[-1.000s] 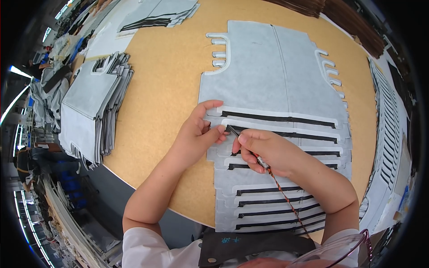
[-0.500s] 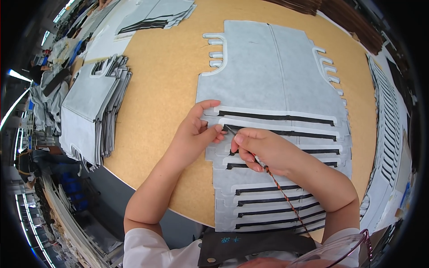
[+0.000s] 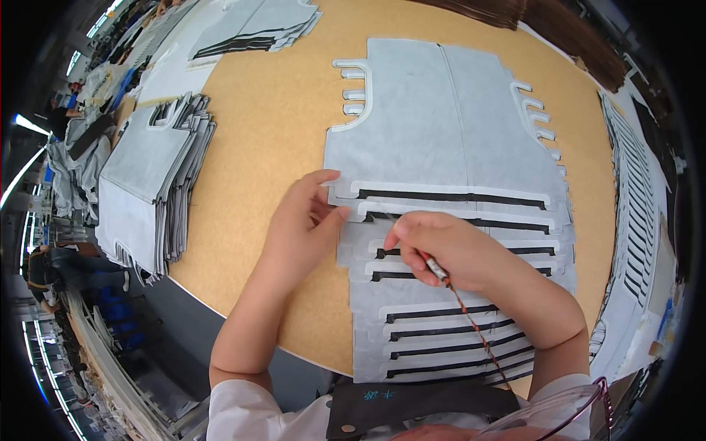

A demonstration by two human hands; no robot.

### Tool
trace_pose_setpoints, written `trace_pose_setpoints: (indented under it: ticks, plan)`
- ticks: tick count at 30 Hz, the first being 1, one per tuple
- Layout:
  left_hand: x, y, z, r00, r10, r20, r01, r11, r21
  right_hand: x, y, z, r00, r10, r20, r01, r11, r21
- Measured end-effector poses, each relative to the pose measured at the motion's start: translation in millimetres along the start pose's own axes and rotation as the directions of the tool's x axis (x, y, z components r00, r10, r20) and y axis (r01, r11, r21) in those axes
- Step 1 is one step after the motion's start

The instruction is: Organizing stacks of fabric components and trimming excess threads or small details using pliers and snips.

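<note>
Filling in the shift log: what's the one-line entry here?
left hand pressing grey panel | right hand holding tool

Table surface: tan worktable [image 3: 279, 132], rounded front edge.
Left stack: grey cut panels [image 3: 151, 176] piled on the table's left edge.
Far stack: grey panels [image 3: 254, 26] at the table's far edge.
Right row: slotted grey panels [image 3: 636, 184] overlapped along the right edge.
</note>
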State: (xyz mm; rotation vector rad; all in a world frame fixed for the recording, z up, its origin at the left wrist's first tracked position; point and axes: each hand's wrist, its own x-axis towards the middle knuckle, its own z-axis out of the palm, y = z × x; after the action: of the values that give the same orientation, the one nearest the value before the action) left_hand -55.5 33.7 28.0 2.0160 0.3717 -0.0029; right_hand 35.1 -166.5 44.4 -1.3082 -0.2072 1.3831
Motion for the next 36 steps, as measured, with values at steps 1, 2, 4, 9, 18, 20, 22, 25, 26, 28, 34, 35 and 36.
trace_pose_setpoints:
  ticks: [1, 2, 4, 9, 18, 20, 22, 25, 26, 28, 34, 35, 36]
  plan:
    - [-1, 1, -9, 0.997, -0.052, -0.057, 0.049, 0.998, -0.048, -9, -10, -5, 0.998, -0.055, -0.028, 0.055, 0.998, -0.002]
    - [-3, 4, -14, 0.987, -0.111, -0.117, 0.100, 0.990, -0.100, -19, -23, -10, 0.993, -0.107, -0.050, 0.107, 0.994, -0.007]
    - [-3, 10, -18, 0.982, -0.173, -0.071, 0.152, 0.960, -0.233, -34, -48, -10, 0.944, -0.323, -0.070, 0.329, 0.936, 0.127]
    - [-5, 5, -7, 0.978, -0.199, 0.067, 0.208, 0.875, -0.437, -58, -95, 7, 0.796, -0.593, -0.127, 0.606, 0.783, 0.140]
    - [3, -4, 11, 0.982, -0.179, -0.054, 0.093, 0.719, -0.689, 17, -18, -2, 0.998, 0.055, -0.042, -0.053, 0.998, 0.043]
    - [14, -4, 13, 0.993, -0.098, -0.067, 0.053, 0.872, -0.486, 22, -12, -2, 0.991, 0.131, -0.007, -0.131, 0.991, 0.035]
    - [18, -7, 13, 0.995, -0.094, -0.031, 0.067, 0.869, -0.490, 24, -11, 2, 0.987, 0.161, -0.013, -0.160, 0.987, 0.024]
    - [23, -10, 14, 0.997, -0.081, 0.005, 0.073, 0.871, -0.486, 26, -13, 0, 0.989, 0.147, 0.016, -0.148, 0.989, 0.023]
    - [24, -11, 13, 0.997, -0.081, 0.000, 0.071, 0.877, -0.476, 28, -13, 1, 0.988, 0.151, 0.013, -0.151, 0.988, 0.023]
    - [23, -10, 13, 0.996, -0.088, 0.005, 0.079, 0.872, -0.484, 31, -12, 3, 0.994, 0.108, -0.007, -0.108, 0.994, -0.009]
    - [23, -8, 13, 0.993, -0.113, -0.016, 0.090, 0.861, -0.501, 31, -11, 4, 0.996, 0.074, -0.050, -0.077, 0.996, -0.052]
    - [23, -7, 13, 0.993, -0.113, -0.019, 0.089, 0.864, -0.496, 31, -11, 5, 0.996, 0.073, -0.050, -0.076, 0.996, -0.052]
    - [23, -7, 13, 0.993, -0.113, -0.018, 0.089, 0.864, -0.495, 31, -11, 5, 0.996, 0.075, -0.056, -0.077, 0.996, -0.034]
